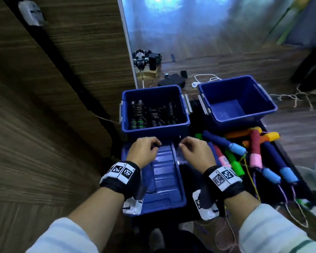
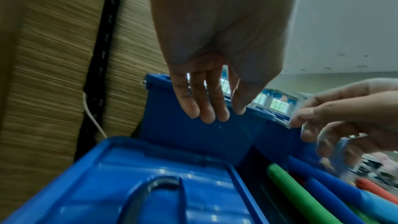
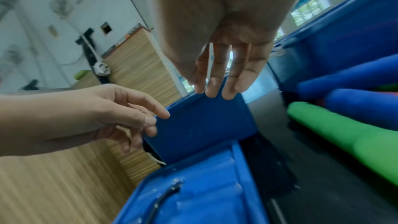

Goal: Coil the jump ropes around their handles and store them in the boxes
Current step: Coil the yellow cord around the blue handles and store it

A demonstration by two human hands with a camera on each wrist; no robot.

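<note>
Left box (image 1: 154, 128), blue: held three coiled black jump ropes (image 1: 146, 114). Right box (image 1: 235, 105), blue: nothing lay inside. Blue lid (image 1: 164, 181): lay flat, just in front of the left box. Uncoiled coloured jump ropes (image 1: 244, 154): heaped on the dark mat right of the lid, cords trailing toward the person. Left hand (image 1: 143, 150) and right hand (image 1: 195, 152): both hovered over the lid's far edge near the left box's front wall, fingers loosely extended, gripping nothing. Likely risks: lifting the lid with slack fingers could let it slip; trailing cords could snag a wrist and drag neighbouring ropes off the mat.
</note>
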